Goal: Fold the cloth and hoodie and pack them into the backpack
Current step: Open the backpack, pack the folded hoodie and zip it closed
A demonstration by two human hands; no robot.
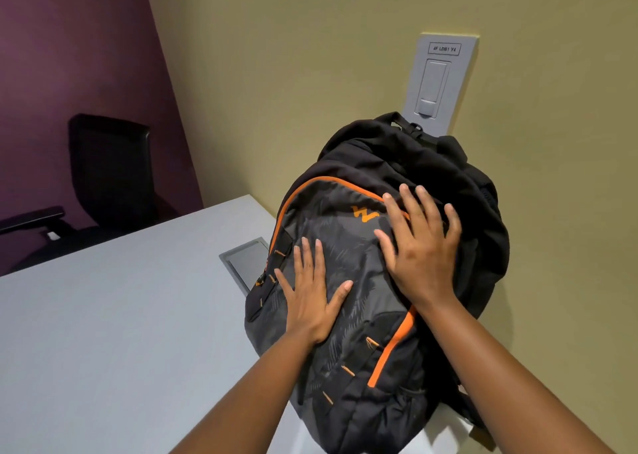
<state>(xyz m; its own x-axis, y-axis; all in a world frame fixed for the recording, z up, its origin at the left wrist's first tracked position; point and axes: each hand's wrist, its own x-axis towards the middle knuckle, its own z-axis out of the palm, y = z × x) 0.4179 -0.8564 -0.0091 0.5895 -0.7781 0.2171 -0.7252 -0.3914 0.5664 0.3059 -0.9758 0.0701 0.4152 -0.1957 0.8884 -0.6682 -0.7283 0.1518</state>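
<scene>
Nearest to the camera, two bare forearms reach forward from the bottom edge, and two hands lie flat on one backpack point(348, 332). Left hand point(312, 298) rests low on the front panel, with its fingers straight and spread and the thumb pointing to the right; it grips nothing. Right hand point(419, 246) lies higher, just beside the orange logo point(364, 214), also with straight spread fingers pressed on the fabric and nothing held in it. One backpack only is visible: black and grey, with orange piping along the zip lines and several small orange pulls on its front. It stands on the right part of the table point(121, 315), tilted back, and its rear side appears to touch the wall point(310, 73). Its top looks bulged, and I cannot tell whether the main zip is closed. No cloth and no hoodie can be seen outside the bag. Behind the left side of the backpack, one grey rectangular hatch point(247, 263) is set into the table surface, and the bag covers part of it. Farther left, beyond the table edge, one black office chair point(110, 174) stands before a purple wall point(69, 39), with one armrest showing. Farthest, above the backpack, one grey wall plate point(443, 80) carries a small printed label, and the bag's top handle hides its lower end.
</scene>
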